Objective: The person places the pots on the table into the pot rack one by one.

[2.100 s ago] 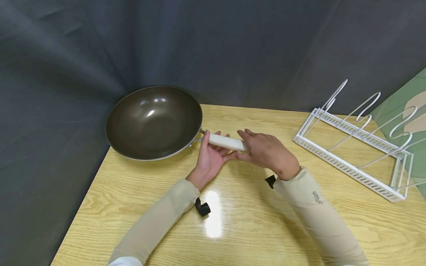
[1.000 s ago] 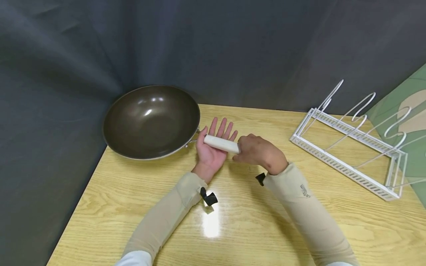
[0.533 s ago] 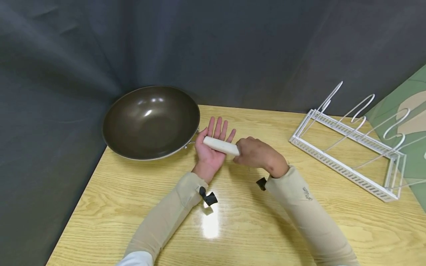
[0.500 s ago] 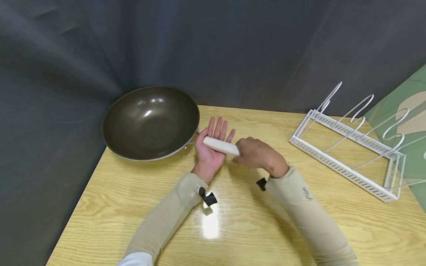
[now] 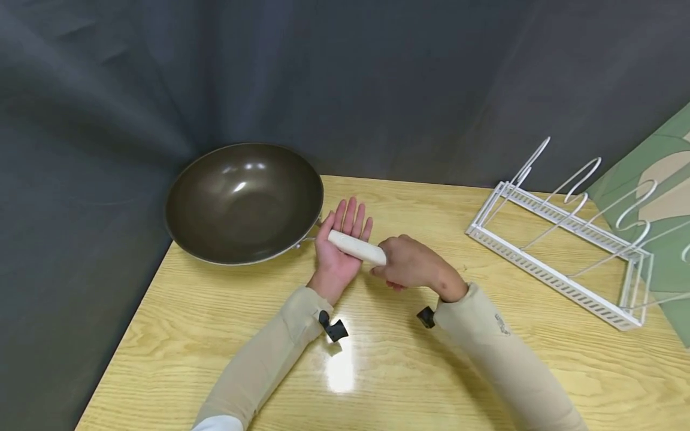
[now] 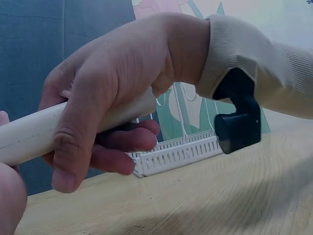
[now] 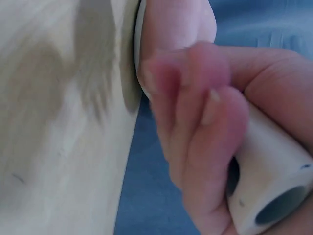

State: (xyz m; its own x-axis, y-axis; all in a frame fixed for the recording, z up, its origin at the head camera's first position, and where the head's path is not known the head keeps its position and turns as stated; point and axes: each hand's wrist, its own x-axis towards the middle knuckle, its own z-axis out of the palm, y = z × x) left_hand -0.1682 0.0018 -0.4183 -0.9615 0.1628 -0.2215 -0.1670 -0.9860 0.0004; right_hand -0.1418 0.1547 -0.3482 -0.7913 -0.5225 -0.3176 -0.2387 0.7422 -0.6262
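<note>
The right hand [image 5: 412, 266] has its fingers [image 6: 117, 142] curled round the near end of the pan's cream handle [image 5: 357, 248], gripping it. The left hand [image 5: 339, 242] lies palm up beneath the handle, fingers [image 5: 351, 215] straight and released. Beyond the left fingers the dark pan [image 5: 244, 202] sits on the yellow wooden counter [image 5: 377, 371], nothing in its bowl. Well off to the right of the right fingers stands a white wire rack [image 5: 566, 239], nothing in its slots. A dark cloth backdrop [image 5: 345, 78] hangs behind the counter.
</note>
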